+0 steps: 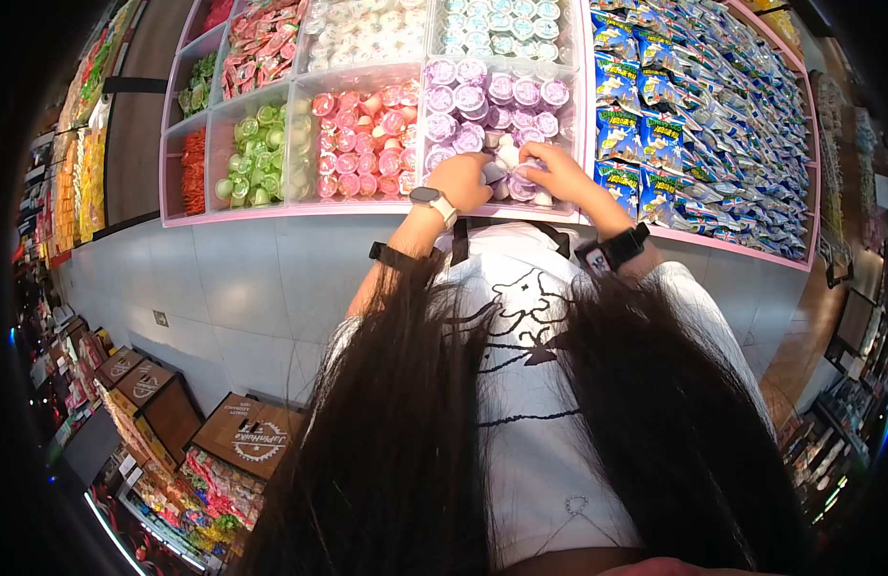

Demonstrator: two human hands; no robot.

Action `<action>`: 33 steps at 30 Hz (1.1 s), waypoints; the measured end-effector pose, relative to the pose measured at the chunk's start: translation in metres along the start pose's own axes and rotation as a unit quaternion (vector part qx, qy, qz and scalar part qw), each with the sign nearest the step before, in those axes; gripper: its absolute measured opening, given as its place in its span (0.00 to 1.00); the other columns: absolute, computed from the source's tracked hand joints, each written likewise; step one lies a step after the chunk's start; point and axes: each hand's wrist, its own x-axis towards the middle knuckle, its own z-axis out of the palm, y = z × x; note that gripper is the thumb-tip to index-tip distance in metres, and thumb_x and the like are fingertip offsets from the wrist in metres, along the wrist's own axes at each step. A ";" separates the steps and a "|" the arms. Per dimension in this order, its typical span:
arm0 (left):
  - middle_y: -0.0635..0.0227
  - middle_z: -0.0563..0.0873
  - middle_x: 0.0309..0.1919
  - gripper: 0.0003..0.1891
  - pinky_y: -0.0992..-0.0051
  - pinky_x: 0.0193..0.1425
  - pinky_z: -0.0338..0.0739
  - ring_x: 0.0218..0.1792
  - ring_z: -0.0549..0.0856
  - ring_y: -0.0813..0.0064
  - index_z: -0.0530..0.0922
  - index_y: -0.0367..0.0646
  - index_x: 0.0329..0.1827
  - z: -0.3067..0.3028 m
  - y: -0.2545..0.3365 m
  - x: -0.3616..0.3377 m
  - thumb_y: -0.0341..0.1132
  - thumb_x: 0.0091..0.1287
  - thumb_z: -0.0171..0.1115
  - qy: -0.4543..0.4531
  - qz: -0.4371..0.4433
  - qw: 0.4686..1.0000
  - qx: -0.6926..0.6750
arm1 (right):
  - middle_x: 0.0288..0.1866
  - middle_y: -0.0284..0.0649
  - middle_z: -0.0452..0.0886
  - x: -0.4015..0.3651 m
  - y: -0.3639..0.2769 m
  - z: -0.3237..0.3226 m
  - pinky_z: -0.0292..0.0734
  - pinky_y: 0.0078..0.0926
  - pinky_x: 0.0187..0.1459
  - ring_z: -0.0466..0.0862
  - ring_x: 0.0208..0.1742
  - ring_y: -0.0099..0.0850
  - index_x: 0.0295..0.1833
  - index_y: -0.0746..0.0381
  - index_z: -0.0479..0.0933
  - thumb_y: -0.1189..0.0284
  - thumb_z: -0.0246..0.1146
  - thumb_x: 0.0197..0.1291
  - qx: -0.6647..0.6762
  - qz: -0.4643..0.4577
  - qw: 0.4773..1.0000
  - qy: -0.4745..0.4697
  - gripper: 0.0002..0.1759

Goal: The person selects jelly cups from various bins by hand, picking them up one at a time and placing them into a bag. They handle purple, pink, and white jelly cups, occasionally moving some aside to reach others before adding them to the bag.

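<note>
The round, purple-and-clear plastic cups [470, 98] are sitting in a clear-walled compartment [576, 108] at the near edge of a pink-rimmed display counter [367, 208], directly in front of the person. Toward the back they are mostly standing with their round tops facing up, seemingly so that the colour is showing; between the hands some are lying tilted, with pale sides or bases showing. The right hand [556, 178] is bending its fingers inward over a purple cup at the front of the pile; whether it is pinching it, one cannot tell. The left hand [465, 182] is curling beside the pale cups opposite, its fingertips partly hidden, so its grip cannot be told either. Both hands are working low and close together, probably because the compartment is narrow.

Clear dividers are apparently keeping the colours from mixing. Just left, one compartment is holding pink-and-red round cups [367, 161], and farther left another is holding green round cups [252, 154]. Behind the purple cups, blue-and-white round cups [506, 27] are filling a compartment, with whitish round cups [362, 36] beside them and small red wrapped packets [262, 43] beyond. To the right, a wide section is carrying blue-and-silver shiny packets [732, 134], the nearest columns lying face up, perhaps for display. Below, a brown cardboard box with a white round print [244, 434] is standing beyond the grey tiled floor [235, 278].
</note>
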 end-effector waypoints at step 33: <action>0.62 0.78 0.37 0.18 0.79 0.29 0.73 0.36 0.77 0.70 0.70 0.35 0.47 -0.059 -0.093 -0.073 0.31 0.54 0.58 0.087 -0.084 0.642 -0.757 | 0.54 0.50 0.66 0.006 -0.007 0.020 0.60 0.41 0.57 0.65 0.58 0.48 0.57 0.58 0.63 0.59 0.68 0.38 -0.245 0.055 0.963 0.095 0.38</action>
